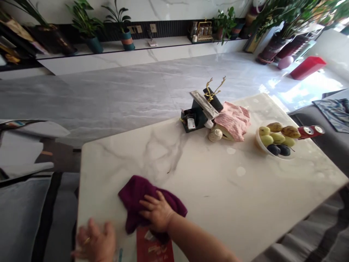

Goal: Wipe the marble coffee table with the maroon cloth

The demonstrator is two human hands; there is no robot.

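Observation:
My right hand (157, 211) lies flat, fingers spread, pressing on a dark purple cloth (136, 194) on the white marble table (207, 189). The cloth partly covers a red booklet (155, 249) at the table's near edge. My left hand (96, 244) rests open on the table's near left corner, a ring on one finger, beside a thin teal object that I cannot make out.
At the table's far side stand a black organiser with gold antlers (201, 109), a pink cloth (235, 120) and a small round shell-like object (215, 134). A white bowl of fruit (275, 140) and red cans (311, 131) sit at the right. Sofas flank the table; plants line the back wall.

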